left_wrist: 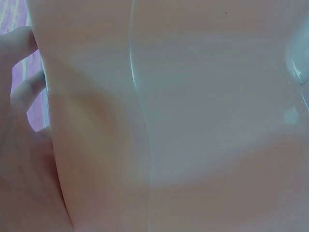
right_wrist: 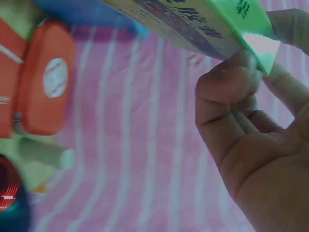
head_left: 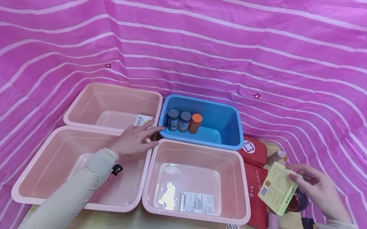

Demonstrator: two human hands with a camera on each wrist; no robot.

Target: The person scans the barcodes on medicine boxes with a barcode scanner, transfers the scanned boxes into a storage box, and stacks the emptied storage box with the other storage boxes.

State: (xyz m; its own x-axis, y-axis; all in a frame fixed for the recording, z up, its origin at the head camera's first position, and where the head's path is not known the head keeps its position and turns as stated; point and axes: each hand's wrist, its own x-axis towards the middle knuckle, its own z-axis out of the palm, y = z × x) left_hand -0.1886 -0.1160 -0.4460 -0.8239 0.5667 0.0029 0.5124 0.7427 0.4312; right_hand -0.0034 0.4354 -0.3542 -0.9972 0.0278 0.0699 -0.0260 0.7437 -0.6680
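The right hand pinches a pale yellow medicine box with a green edge at its upper right corner. In the head view the thumb lies on the printed face, with other fingers behind the corner; most of the box juts out to the left of and below the fingertips. The right wrist view shows digits on either side of the bright green end, the remaining fingers bent inward towards the palm. The box is tilted, its barcode face turned up to the head camera. It overlaps a flat red pouch and a dark round container; whether it touches either cannot be told. A red zip case with a white emblem lies just beyond.

The left hand reaches across the meeting rims of the bins, its visible fingers extended and spread, pointing to the right; the thumb's position cannot be told. Beneath that forearm is the front left pink bin. Near its fingertips, a white-and-green box leans in the back left pink bin, and two grey-capped bottles and an orange-capped bottle stand in the blue bin. A white printed box lies in the front right pink bin.
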